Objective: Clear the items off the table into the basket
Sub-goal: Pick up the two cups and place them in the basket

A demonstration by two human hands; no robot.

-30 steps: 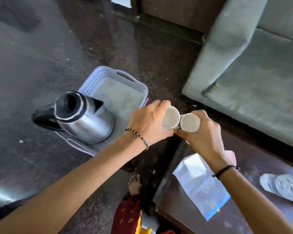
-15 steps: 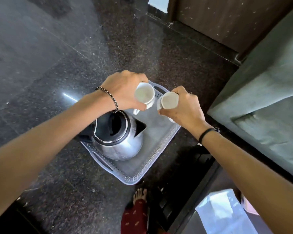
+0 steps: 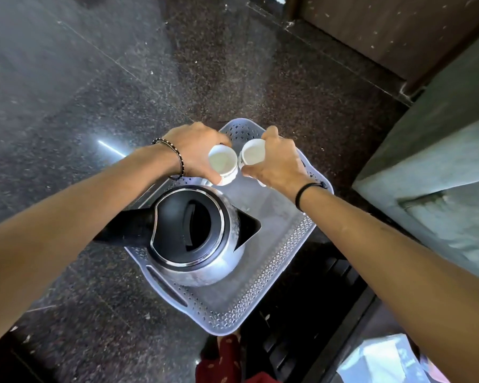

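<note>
Two cups over the basket (image 3: 277, 275) on a dark speckled stone floor (image 3: 67, 106).
Beyond the steel kettle (image 3: 194, 233), which stands in the basket, the left hand (image 3: 197, 150) grips one white cup (image 3: 222, 161) and the right hand (image 3: 277, 164) grips the other cup (image 3: 252, 154), side by side. Right of the kettle the basket bottom lies open; farther right is a grey sofa (image 3: 440, 161).

Two cups (image 3: 222, 161) over basket (image 3: 261, 295)

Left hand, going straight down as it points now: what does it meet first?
Likely the basket floor, just beyond the kettle; the cup in the left hand would land first. Its height above the floor is unclear.
</note>
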